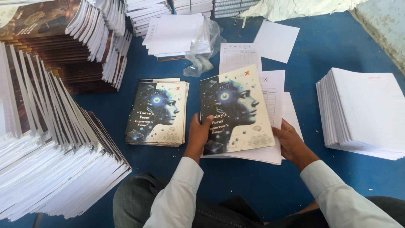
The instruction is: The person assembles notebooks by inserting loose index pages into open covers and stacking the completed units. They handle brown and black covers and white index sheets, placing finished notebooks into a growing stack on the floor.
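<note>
A printed cover sheet (236, 112), dark and cream with a pictured head in profile, lies tilted on a thin stack of white pages (276, 90) on the blue surface. My left hand (198, 135) grips its lower left edge, thumb on top. At the lower right corner my right hand (291, 141) holds the cover together with the white pages beneath. Left of my hands sits a small pile of finished booklets (158, 114) with the same cover.
Big fanned stacks of covers and pages (55, 160) fill the left side. A thick pile of ruled sheets (365, 112) stands at right. White paper stacks (175, 33), crumpled clear plastic (204, 57) and a loose white sheet (276, 40) lie further back. My knees border the near edge.
</note>
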The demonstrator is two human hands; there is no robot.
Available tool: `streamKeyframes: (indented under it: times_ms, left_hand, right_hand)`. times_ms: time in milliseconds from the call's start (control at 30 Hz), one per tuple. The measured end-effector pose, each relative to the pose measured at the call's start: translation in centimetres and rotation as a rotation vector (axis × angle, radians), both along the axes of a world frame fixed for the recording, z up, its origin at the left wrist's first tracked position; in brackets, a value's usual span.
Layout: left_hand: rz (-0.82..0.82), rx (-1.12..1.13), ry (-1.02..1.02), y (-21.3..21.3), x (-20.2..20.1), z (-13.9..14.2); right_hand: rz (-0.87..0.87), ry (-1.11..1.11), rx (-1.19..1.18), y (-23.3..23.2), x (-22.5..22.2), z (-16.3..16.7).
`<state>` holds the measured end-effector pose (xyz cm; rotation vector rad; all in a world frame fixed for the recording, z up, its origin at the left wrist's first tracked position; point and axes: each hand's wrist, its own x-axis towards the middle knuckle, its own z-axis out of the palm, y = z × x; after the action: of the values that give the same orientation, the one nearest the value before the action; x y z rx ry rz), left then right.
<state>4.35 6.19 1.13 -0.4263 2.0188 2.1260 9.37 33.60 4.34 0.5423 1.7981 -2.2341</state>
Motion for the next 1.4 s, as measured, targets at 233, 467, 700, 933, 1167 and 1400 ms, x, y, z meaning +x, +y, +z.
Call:
streamKeyframes:
  times_ms: [233, 467, 700, 933, 1167, 1400]
  left_hand:
    - [-0.066, 0.250, 0.008, 0.5, 0.5, 0.5]
    - [-0.104, 0.327, -0.078, 0.8, 0.7, 1.2]
    - [-0.147, 0.367, -0.023, 0.8, 0.8, 0.9]
    - [-0.148, 0.392, -0.043, 0.8, 0.7, 1.2]
    - [-0.152, 0.414, -0.031, 0.8, 0.6, 1.0]
    - [-0.152, 0.403, -0.064, 0.8, 0.5, 0.8]
  right_hand:
    - [0.025, 0.046, -0.058, 0.7, -0.3, -1.0]
    - [0.067, 0.071, -0.041, 1.0, -0.3, -1.1]
    - [0.092, 0.077, -0.055, 1.0, -0.2, -1.0]
    - [0.120, 0.129, -0.108, 1.7, -0.4, -2.0]
    - [0.113, 0.119, -0.141, 1.9, -0.4, -2.4]
    - [0.138, 0.127, -0.097, 1.8, -0.3, -2.2]
